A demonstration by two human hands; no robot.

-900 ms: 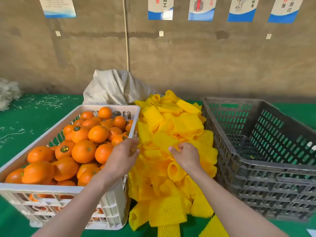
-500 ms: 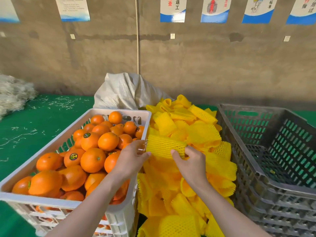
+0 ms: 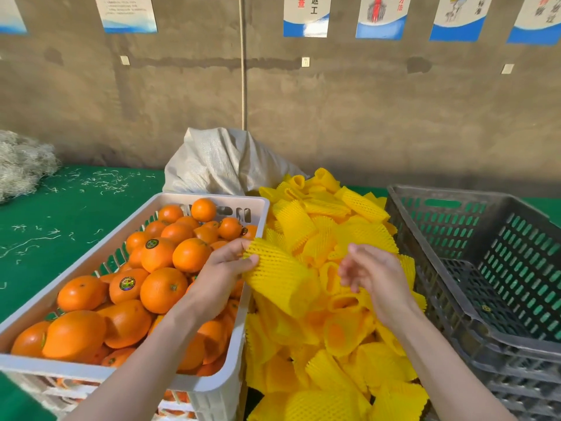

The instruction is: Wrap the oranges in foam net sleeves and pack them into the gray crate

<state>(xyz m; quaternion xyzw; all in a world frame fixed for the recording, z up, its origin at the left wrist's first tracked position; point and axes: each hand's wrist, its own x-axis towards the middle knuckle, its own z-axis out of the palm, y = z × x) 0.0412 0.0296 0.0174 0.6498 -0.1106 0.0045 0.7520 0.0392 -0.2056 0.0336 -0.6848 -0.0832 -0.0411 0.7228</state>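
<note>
While left hand [image 3: 224, 268] pinches one foam net sleeve [image 3: 274, 276] by its end at mid-frame, right hand [image 3: 375, 276] hangs loose, holding nothing, probably free to fetch fruit. Oranges [image 3: 164, 288] lower left in white crate [image 3: 212, 197]; gray crate [image 3: 440, 220] right, nothing packed yet.

The green worktop [image 3: 60, 220] is carrying a white crate [image 3: 218, 199], heaped foam net sleeves [image 3: 334, 344], the gray crate [image 3: 455, 194], a pale sack [image 3: 218, 165] and loose fibres [image 3: 21, 165].

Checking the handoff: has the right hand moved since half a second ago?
Yes. The right hand has let go of the sleeve and shifted right, toward the gray crate.
</note>
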